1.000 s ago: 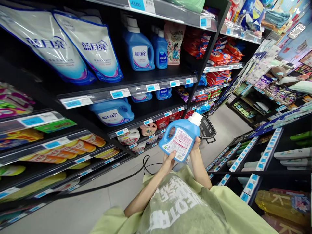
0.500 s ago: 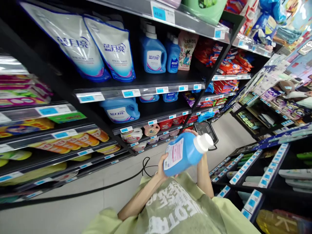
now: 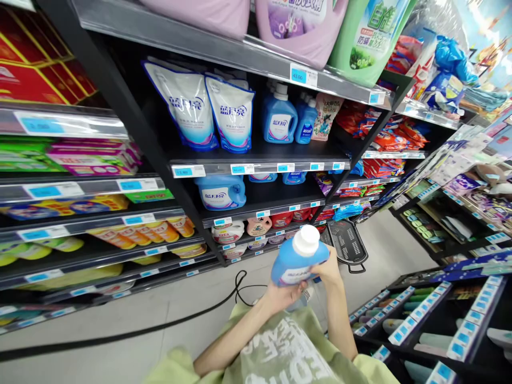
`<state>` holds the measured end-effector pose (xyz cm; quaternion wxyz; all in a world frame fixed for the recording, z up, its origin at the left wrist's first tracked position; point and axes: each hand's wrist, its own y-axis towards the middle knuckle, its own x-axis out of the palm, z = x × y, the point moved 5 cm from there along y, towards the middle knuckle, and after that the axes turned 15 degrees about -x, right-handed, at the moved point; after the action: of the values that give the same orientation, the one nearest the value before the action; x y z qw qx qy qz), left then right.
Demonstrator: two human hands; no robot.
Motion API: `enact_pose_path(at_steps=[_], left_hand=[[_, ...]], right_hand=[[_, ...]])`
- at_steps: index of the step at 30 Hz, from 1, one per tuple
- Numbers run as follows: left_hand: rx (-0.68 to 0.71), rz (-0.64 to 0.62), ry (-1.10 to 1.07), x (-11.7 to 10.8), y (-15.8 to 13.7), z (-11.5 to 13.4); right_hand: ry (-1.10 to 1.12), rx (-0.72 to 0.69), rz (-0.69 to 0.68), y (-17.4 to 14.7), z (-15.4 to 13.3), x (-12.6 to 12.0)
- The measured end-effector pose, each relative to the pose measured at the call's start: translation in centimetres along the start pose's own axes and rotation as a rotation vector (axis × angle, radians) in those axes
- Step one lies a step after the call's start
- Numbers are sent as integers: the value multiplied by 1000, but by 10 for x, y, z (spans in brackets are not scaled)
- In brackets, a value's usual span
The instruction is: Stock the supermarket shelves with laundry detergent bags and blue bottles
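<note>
Both my hands hold a blue laundry detergent bottle [image 3: 290,261] with a white cap, in front of my chest. It stands nearly upright, its cap pointing up. My left hand [image 3: 284,296] supports it from below on the left, with the fingers wrapped round the lower body. On the other side, my right hand [image 3: 328,266] grips it near the handle. The bottle's label is partly covered by my fingers.
To the front, a shelf [image 3: 260,165] carries white-and-blue refill pouches [image 3: 184,109] and similar blue bottles [image 3: 280,120]. A black shopping basket [image 3: 348,242] sits on the floor, beyond the bottle. A black cable [image 3: 160,328] crosses the floor at left. More shelving [image 3: 440,320] stands at right.
The bottle has turned from tilted rightward to nearly upright. My left hand has shifted under it, and my right hand now shows at its side. The view has shifted, showing more upper shelf.
</note>
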<state>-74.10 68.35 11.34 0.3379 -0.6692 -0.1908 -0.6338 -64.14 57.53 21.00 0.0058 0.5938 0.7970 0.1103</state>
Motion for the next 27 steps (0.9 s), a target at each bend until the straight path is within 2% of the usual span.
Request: enact_pose_path(at_steps=[3, 6, 10, 17, 20, 23, 27], left_hand=[[-18, -43, -48, 4, -1, 2], [-11, 20, -25, 4, -4, 3], [-21, 107, -71, -1, -7, 6], [-108, 93, -287, -8, -6, 0], [-89, 55, -263, -10, -6, 1], [-79, 47, -206, -11, -6, 3], [-79, 46, -134, -9, -3, 6]], right_hand=[[-40, -7, 77, 7, 0, 13], [-69, 82, 131, 11, 10, 18], [-48, 163, 135, 10, 25, 20], [-40, 103, 98, 7, 26, 22], [12, 89, 81, 8, 27, 22], [97, 86, 121, 9, 27, 22], [218, 183, 194, 6, 24, 27]])
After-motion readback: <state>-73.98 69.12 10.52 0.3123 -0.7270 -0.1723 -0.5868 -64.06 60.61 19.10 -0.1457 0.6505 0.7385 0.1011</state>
